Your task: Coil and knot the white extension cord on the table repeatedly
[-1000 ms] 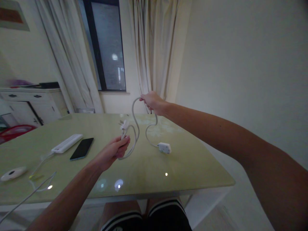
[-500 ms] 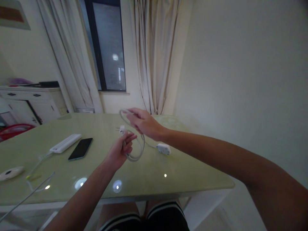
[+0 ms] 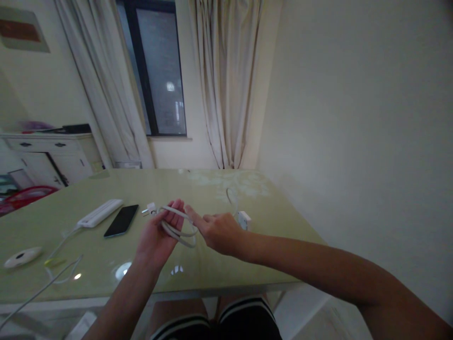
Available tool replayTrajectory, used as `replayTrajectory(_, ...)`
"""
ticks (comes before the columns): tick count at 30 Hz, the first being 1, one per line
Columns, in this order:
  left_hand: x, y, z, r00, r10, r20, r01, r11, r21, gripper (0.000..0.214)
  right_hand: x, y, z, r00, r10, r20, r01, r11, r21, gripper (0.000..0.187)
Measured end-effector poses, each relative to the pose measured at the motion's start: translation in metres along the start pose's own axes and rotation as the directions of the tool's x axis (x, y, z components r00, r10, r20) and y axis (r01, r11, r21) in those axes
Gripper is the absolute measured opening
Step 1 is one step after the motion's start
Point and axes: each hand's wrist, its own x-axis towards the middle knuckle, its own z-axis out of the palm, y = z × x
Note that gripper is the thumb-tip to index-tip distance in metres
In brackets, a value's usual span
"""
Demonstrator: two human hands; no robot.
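Observation:
My left hand [image 3: 158,236] is closed around loops of a grey-white cable [image 3: 177,228] above the green table [image 3: 106,255]. The cable's plug [image 3: 150,208] sticks out to the left of that hand. My right hand [image 3: 215,231] is next to it, index finger stretched toward the loops and touching the cable. Behind my right hand the cable runs up and back down to a small white socket block [image 3: 244,218] lying on the table, partly hidden by the hand.
A white power strip [image 3: 101,212] and a black phone [image 3: 121,220] lie at the left. Farther left are a white round device [image 3: 21,257] and thin white wires [image 3: 56,276]. A white cabinet [image 3: 53,153], curtains and a dark window stand behind.
My right hand came down from high near the curtain to meet the left hand, bringing the cable with it. The loops in my left hand have grown, and both hands have dropped lower.

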Motion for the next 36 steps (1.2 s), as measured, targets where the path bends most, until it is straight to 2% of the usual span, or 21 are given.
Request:
replayTrajectory(3, -0.007, -0.001, -0.002, 0.998, 0.065, -0.021, -0.065, 0.998, -0.02, 0.032, 0.0, 0.0, 0.003, 0.999, 0.055, -0.004, -0.054, 0.998, 0.038, 0.066)
replayTrajectory(6, -0.012, -0.005, 0.002, 0.997, 0.077, 0.025, -0.076, 0.996, -0.04, 0.032, 0.004, 0.004, 0.002, 0.991, 0.13, 0.0, -0.13, 0.989, 0.077, 0.06)
replayTrajectory(9, -0.009, -0.009, 0.012, 0.994, 0.091, 0.056, -0.086, 0.993, -0.086, 0.031, 0.006, 0.004, 0.005, 0.991, 0.133, 0.005, -0.133, 0.986, 0.099, 0.059)
replayTrajectory(11, -0.004, -0.009, 0.019, 0.99, 0.087, 0.107, -0.073, 0.989, -0.132, 0.037, 0.002, 0.001, 0.011, 0.997, 0.078, 0.009, -0.079, 0.991, 0.11, 0.063)
replayTrajectory(13, 0.001, -0.002, 0.023, 0.974, 0.05, 0.221, -0.024, 0.993, -0.118, 0.039, -0.008, 0.002, 0.018, 0.999, -0.036, 0.028, 0.033, 0.993, 0.115, 0.067)
replayTrajectory(15, 0.003, 0.012, 0.022, 0.94, -0.016, 0.342, 0.017, 1.0, 0.0, 0.034, -0.02, 0.009, 0.023, 0.979, -0.192, 0.07, 0.186, 0.978, 0.09, 0.064)
replayTrajectory(17, 0.002, 0.031, 0.015, 0.91, -0.09, 0.405, 0.021, 0.985, 0.172, 0.026, -0.033, 0.024, 0.024, 0.945, -0.305, 0.122, 0.304, 0.952, 0.031, 0.053)
replayTrajectory(20, -0.004, 0.064, -0.003, 0.91, -0.173, 0.376, 0.02, 0.926, 0.376, 0.021, -0.047, 0.056, 0.017, 0.928, -0.304, 0.218, 0.325, 0.943, -0.071, 0.035)
replayTrajectory(23, -0.01, 0.097, -0.022, 0.947, -0.134, 0.291, -0.019, 0.882, 0.47, 0.03, -0.058, 0.095, 0.003, 0.937, -0.116, 0.33, 0.166, 0.977, -0.13, 0.027)
replayTrajectory(25, -0.011, 0.116, -0.032, 0.962, -0.049, 0.267, -0.089, 0.871, 0.482, 0.033, -0.067, 0.124, -0.009, 0.932, 0.078, 0.355, -0.04, 0.993, -0.113, 0.03)
replayTrajectory(27, -0.009, 0.132, -0.04, 0.961, 0.022, 0.277, -0.156, 0.866, 0.474, 0.036, -0.077, 0.152, -0.022, 0.907, 0.232, 0.351, -0.264, 0.963, 0.047, 0.029)
replayTrajectory(29, -0.004, 0.142, -0.045, 0.948, 0.068, 0.31, -0.211, 0.865, 0.456, 0.038, -0.088, 0.176, -0.035, 0.876, 0.277, 0.394, -0.415, 0.848, 0.328, 0.028)
replayTrajectory(31, 0.003, 0.147, -0.047, 0.937, 0.094, 0.335, -0.247, 0.858, 0.45, 0.039, -0.097, 0.194, -0.045, 0.827, 0.249, 0.505, -0.52, 0.682, 0.515, 0.033)
replayTrajectory(33, 0.012, 0.147, -0.047, 0.937, 0.101, 0.333, -0.257, 0.846, 0.467, 0.038, -0.104, 0.206, -0.052, 0.733, 0.184, 0.655, -0.622, 0.573, 0.534, 0.034)
replayTrajectory(35, 0.022, 0.145, -0.046, 0.953, 0.086, 0.29, -0.228, 0.835, 0.501, 0.037, -0.108, 0.215, -0.058, 0.627, 0.133, 0.767, -0.693, 0.544, 0.473, 0.032)
replayTrajectory(36, 0.028, 0.143, -0.045, 0.962, 0.07, 0.263, -0.203, 0.829, 0.521, 0.037, -0.108, 0.218, -0.061, 0.598, 0.128, 0.791, -0.706, 0.55, 0.445, 0.03)
